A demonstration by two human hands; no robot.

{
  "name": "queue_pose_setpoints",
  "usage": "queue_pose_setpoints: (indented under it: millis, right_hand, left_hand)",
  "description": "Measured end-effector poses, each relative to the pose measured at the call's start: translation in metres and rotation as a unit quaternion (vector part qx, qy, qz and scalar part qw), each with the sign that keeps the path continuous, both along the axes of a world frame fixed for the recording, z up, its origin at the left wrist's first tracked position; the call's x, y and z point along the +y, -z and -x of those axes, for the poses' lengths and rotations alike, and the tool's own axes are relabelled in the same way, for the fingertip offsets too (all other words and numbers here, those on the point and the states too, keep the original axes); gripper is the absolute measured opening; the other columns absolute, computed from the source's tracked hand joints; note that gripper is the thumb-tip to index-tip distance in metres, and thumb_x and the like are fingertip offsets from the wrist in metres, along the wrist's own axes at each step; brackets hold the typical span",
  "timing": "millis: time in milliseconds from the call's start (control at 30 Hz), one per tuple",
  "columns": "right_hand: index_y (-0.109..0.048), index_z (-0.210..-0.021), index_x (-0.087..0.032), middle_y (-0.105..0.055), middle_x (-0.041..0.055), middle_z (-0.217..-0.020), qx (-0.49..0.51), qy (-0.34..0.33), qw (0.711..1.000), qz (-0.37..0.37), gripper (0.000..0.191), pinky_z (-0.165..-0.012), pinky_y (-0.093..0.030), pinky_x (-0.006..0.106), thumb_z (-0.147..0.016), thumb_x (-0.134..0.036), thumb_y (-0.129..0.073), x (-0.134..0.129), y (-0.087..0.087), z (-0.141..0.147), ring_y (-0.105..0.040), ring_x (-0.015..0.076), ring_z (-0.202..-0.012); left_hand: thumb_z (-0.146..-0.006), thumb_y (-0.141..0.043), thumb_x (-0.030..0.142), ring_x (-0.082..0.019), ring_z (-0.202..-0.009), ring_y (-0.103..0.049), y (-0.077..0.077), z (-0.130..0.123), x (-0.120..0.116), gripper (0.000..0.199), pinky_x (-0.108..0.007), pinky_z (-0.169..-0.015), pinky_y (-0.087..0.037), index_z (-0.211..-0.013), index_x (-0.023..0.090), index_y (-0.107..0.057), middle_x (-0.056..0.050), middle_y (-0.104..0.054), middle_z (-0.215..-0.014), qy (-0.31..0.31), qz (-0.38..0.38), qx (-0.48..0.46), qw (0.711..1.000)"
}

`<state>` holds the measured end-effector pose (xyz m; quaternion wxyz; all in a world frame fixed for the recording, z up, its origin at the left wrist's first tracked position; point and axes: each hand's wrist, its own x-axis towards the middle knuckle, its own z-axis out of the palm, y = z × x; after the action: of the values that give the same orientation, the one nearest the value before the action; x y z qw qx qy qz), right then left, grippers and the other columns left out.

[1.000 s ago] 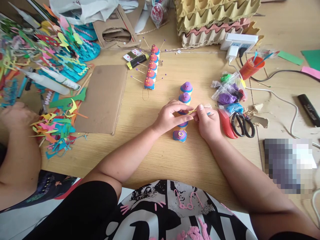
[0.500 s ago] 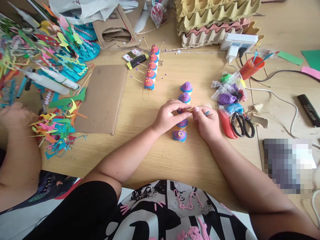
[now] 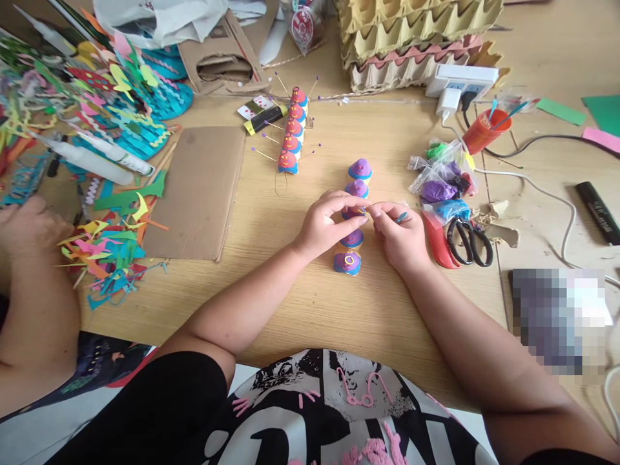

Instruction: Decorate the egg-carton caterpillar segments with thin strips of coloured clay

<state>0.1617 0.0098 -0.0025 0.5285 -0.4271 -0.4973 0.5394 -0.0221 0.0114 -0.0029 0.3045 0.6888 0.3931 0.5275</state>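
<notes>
A row of egg-carton bumps in blue and purple clay (image 3: 347,263) stands in front of me, a yellow ring on its nearest bump. Over its middle, my left hand (image 3: 325,225) holds a thin yellow strand (image 3: 367,210) between thumb and fingertips. The strand's other end is at the pinched fingertips of my right hand (image 3: 398,236), where a small teal tool tip (image 3: 402,217) sticks out between the fingers. Further back is a finished-looking red and blue row (image 3: 293,134) with smiling faces and purple-tipped sticks.
Bagged clay (image 3: 438,190), black-handled scissors (image 3: 469,242) and an orange cup (image 3: 485,131) lie to the right. Cardboard (image 3: 196,192) and paper scraps (image 3: 113,239) are on the left, beside another person's hand (image 3: 31,226). Egg trays (image 3: 416,39) and a power strip (image 3: 462,81) stand behind.
My fingertips have moved slightly apart, with the yellow strand now between them. The other person's hand has shifted a little.
</notes>
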Motion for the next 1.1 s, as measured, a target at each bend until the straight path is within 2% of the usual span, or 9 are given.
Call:
queue_pose_setpoints:
  millis: [300,400,500,667,733,800,900,1100]
  right_hand:
    - [-0.076,-0.074,-0.021,-0.058,-0.0018,-0.062,-0.005,0.003,1.000,-0.005,0.046,-0.065,-0.049,0.028,-0.077,-0.065,-0.090,0.000,-0.001,0.001,-0.060,0.0152,-0.070]
    - [-0.073,-0.071,-0.021,-0.060,-0.0009,-0.063,-0.014,0.002,1.000,-0.004,0.050,-0.062,-0.046,0.029,-0.075,-0.068,-0.089,0.000,-0.004,0.002,-0.056,0.0145,-0.066]
    - [-0.069,-0.066,-0.021,-0.055,-0.0017,-0.059,-0.019,-0.002,1.000,-0.009,0.053,-0.059,-0.041,0.029,-0.075,-0.070,-0.088,-0.001,-0.006,0.002,-0.050,0.0134,-0.062]
    - [-0.057,-0.058,-0.020,-0.045,-0.0032,-0.056,-0.023,-0.017,0.999,-0.026,0.061,-0.055,-0.031,0.029,-0.086,-0.070,-0.080,-0.002,-0.002,0.000,-0.037,0.0103,-0.055]
    - [-0.058,-0.060,-0.020,-0.046,-0.0028,-0.057,-0.021,-0.025,0.999,-0.022,0.061,-0.053,-0.028,0.030,-0.091,-0.070,-0.075,-0.002,-0.001,-0.001,-0.035,0.0097,-0.054]
    - [-0.065,-0.066,-0.020,-0.048,-0.0029,-0.059,-0.010,-0.029,0.999,-0.016,0.056,-0.053,-0.029,0.029,-0.089,-0.069,-0.077,-0.002,-0.001,-0.001,-0.036,0.0098,-0.055]
    - [-0.075,-0.078,-0.021,-0.053,-0.0035,-0.062,-0.002,-0.034,0.999,-0.017,0.046,-0.057,-0.036,0.028,-0.082,-0.065,-0.086,-0.002,-0.004,0.000,-0.042,0.0105,-0.059]
    - [-0.074,-0.079,-0.022,-0.059,-0.0020,-0.066,-0.027,-0.021,0.999,-0.022,0.050,-0.062,-0.043,0.028,-0.079,-0.070,-0.086,-0.002,-0.008,0.003,-0.049,0.0123,-0.063]
  left_hand:
    - [-0.092,-0.085,0.031,-0.015,-0.095,-0.071,0.000,0.000,0.000,0.020,-0.031,-0.091,-0.057,-0.112,0.027,-0.084,-0.001,-0.078,-0.097,-0.010,-0.005,0.005,1.000]
    - [-0.093,-0.085,0.035,-0.016,-0.096,-0.072,0.000,0.002,0.000,0.018,-0.032,-0.092,-0.057,-0.109,0.028,-0.086,-0.002,-0.078,-0.099,-0.011,-0.004,0.009,1.000]
    - [-0.095,-0.083,0.035,-0.015,-0.096,-0.073,-0.001,0.002,0.000,0.014,-0.031,-0.091,-0.057,-0.107,0.029,-0.087,-0.001,-0.078,-0.097,-0.010,-0.012,0.009,1.000]
    - [-0.096,-0.081,0.034,-0.014,-0.095,-0.073,-0.003,0.002,0.000,0.012,-0.031,-0.090,-0.057,-0.106,0.029,-0.087,-0.001,-0.079,-0.096,-0.014,-0.024,0.004,1.000]
    - [-0.096,-0.081,0.035,-0.014,-0.094,-0.073,-0.002,0.002,0.000,0.012,-0.031,-0.090,-0.057,-0.105,0.028,-0.087,-0.001,-0.079,-0.096,-0.019,-0.025,0.001,1.000]
    - [-0.096,-0.081,0.035,-0.014,-0.093,-0.073,-0.002,0.002,0.000,0.011,-0.031,-0.089,-0.057,-0.102,0.027,-0.086,-0.001,-0.079,-0.095,-0.025,-0.025,-0.002,0.999]
    - [-0.096,-0.081,0.035,-0.014,-0.092,-0.073,-0.001,0.002,0.000,0.010,-0.031,-0.089,-0.058,-0.098,0.026,-0.086,-0.001,-0.079,-0.094,-0.032,-0.037,-0.007,0.999]
    - [-0.097,-0.080,0.039,-0.014,-0.091,-0.073,-0.001,0.002,0.000,0.014,-0.032,-0.089,-0.057,-0.094,0.025,-0.085,-0.001,-0.079,-0.091,-0.032,-0.050,0.004,0.998]
